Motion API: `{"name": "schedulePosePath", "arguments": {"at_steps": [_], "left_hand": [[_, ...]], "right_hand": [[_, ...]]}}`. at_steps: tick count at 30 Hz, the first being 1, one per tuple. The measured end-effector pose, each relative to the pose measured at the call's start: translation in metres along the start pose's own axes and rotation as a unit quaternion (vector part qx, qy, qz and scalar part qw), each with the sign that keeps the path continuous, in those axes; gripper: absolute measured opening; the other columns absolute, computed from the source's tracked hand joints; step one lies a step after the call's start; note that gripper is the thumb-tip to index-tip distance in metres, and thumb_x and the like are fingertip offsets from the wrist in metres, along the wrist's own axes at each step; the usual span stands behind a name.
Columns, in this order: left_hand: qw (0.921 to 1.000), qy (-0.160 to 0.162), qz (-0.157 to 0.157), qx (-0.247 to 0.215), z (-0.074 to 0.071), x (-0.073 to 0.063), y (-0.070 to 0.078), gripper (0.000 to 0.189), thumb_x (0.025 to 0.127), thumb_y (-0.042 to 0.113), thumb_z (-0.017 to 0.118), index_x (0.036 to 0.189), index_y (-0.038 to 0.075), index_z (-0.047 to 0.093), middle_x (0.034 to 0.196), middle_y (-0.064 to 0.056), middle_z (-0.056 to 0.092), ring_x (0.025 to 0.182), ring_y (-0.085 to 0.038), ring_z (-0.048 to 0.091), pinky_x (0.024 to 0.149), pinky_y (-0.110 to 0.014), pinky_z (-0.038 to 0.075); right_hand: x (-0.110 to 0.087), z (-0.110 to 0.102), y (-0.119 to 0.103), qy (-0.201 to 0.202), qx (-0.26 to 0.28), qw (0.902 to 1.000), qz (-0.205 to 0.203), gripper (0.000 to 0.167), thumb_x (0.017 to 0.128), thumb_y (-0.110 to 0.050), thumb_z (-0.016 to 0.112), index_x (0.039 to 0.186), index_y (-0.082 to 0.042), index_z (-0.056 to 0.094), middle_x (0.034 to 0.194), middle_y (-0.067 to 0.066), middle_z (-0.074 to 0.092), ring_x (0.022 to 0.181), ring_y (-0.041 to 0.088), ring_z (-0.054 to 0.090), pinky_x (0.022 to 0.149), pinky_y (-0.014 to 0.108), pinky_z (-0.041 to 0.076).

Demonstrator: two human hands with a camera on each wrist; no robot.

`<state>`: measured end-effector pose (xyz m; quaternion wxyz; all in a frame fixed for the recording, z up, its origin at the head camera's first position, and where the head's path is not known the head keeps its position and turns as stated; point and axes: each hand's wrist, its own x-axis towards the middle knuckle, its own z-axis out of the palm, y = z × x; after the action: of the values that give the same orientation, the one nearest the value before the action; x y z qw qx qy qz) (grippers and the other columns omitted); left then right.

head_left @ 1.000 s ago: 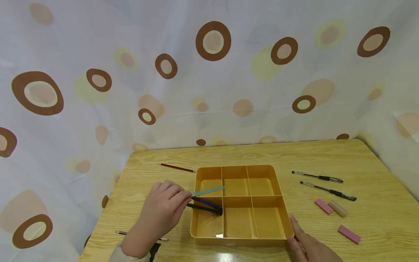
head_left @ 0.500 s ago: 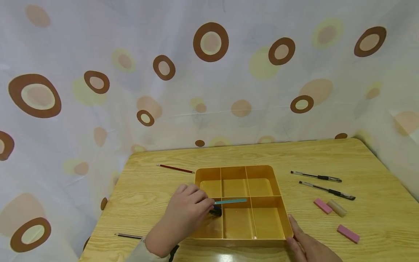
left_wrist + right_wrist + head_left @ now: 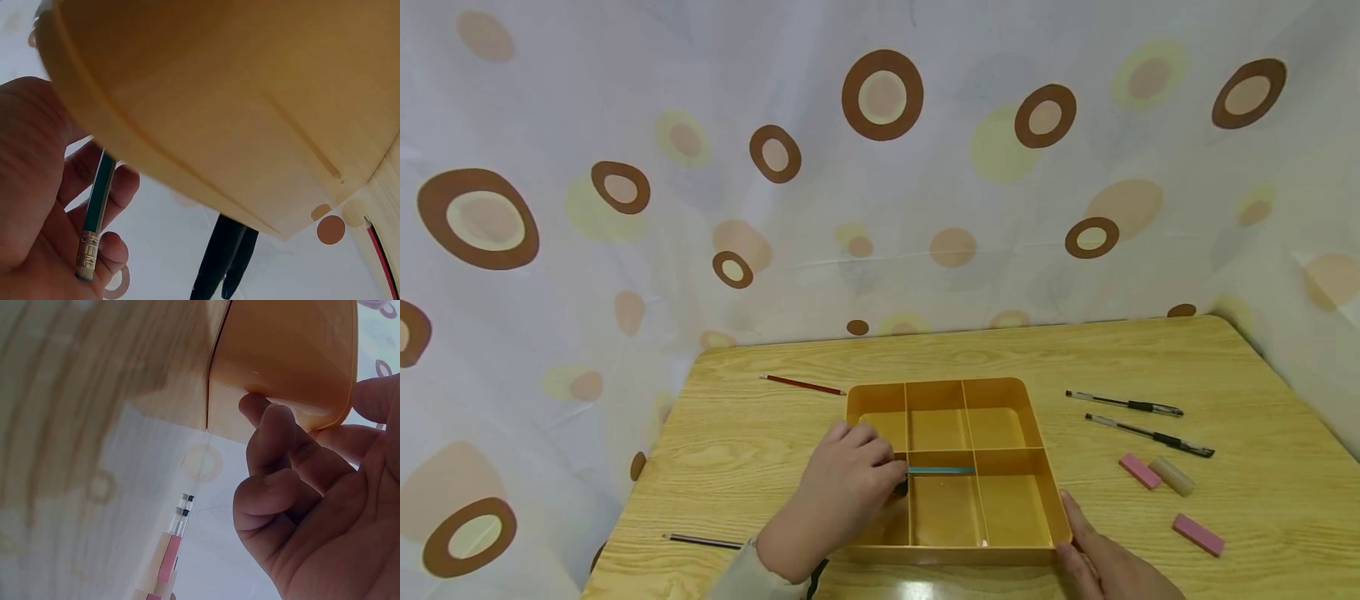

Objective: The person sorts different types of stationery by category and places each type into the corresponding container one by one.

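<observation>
My left hand (image 3: 853,479) is over the front left compartment of the yellow divided tray (image 3: 943,552), holding a teal pencil (image 3: 942,470). The pencil runs rightward from my fingertips, low across the back of the front middle compartment. Its eraser end (image 3: 87,261) shows beside my palm in the left wrist view. Mostly hidden by this hand are black pens (image 3: 900,489) in the front left compartment; their ends (image 3: 219,259) poke over the rim in the left wrist view. My right hand (image 3: 1108,558) grips the tray's front right corner, thumb and fingers on either side of the wall.
Right of the tray lie two black pens (image 3: 1150,434), two pink erasers (image 3: 1198,534) and a translucent beige cylinder (image 3: 1172,476). A red pencil (image 3: 805,384) lies behind the tray's left corner. Another dark pencil (image 3: 703,542) is at the front left, partly under my left sleeve.
My left hand has moved right and down with the teal pencil, from above the tray's left edge into the front compartments. My right hand stays on the corner.
</observation>
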<state>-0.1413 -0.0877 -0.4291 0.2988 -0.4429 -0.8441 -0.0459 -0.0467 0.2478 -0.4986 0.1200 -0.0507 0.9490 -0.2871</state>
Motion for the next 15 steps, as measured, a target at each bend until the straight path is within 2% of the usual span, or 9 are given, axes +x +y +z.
{"name": "schedulePosePath", "arguments": {"at_steps": [4,9,15], "left_hand": [[0.9994,-0.028,0.001,0.020,0.0016,0.0022,0.0009,0.011,0.079,0.026,0.092,0.084,0.028,0.083,0.078,0.012,0.068,0.078,-0.013,0.056,0.066,-0.028,0.033],[0.9974,-0.059,0.007,0.041,0.0036,0.0057,0.0027,0.012,0.080,0.025,0.091,0.082,0.032,0.082,0.080,0.014,0.070,0.078,-0.012,0.055,0.068,-0.028,0.029],[0.9955,-0.085,-0.003,0.042,0.0054,0.0098,0.0037,0.012,0.083,0.022,0.089,0.081,0.031,0.081,0.080,0.015,0.071,0.078,-0.011,0.054,0.071,-0.029,0.028]], "right_hand": [[0.0005,0.0003,-0.0009,0.001,0.001,1.0000,0.004,0.073,0.111,-0.044,0.044,0.161,0.005,0.023,0.146,0.034,0.052,0.117,0.045,0.068,0.089,0.052,0.058],[0.0009,-0.0003,-0.0022,0.001,0.001,0.9999,0.011,0.074,0.111,-0.045,0.043,0.161,0.005,0.022,0.146,0.035,0.052,0.117,0.045,0.068,0.089,0.052,0.058],[0.0008,0.0009,-0.0011,0.001,0.004,1.0000,0.007,0.073,0.111,-0.045,0.044,0.161,0.005,0.022,0.146,0.034,0.052,0.116,0.044,0.069,0.088,0.051,0.059]]}}
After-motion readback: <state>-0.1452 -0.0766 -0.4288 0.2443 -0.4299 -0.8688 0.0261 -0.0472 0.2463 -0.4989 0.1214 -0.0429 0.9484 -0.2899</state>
